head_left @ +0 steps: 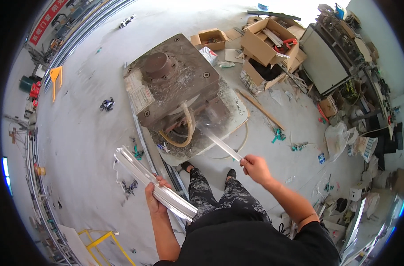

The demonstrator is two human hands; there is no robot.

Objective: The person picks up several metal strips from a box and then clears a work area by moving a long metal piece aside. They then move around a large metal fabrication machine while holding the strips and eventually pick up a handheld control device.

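My left hand (156,196) is closed around a bundle of long, shiny silver-white profile strips (137,168), which slants across the left side down to my waist. A single pale profile strip (223,145) is gripped at its near end by my right hand (255,168). The far end of that strip reaches the front of a heavy brown metal machine (180,66), where it blurs and I cannot tell how far it goes in. A yellowish hose (191,122) loops out of the machine's front, left of the strip. The machine stands on a worn, pale base (233,108).
Open cardboard boxes (266,44) stand beyond the machine to the right, near a wooden stick (262,108) on the floor. Green scraps (278,135) lie around. A cluttered shelf (366,84) lines the right side. Long metal bars (89,24) lie at the far left. A yellow frame (98,241) stands near left.
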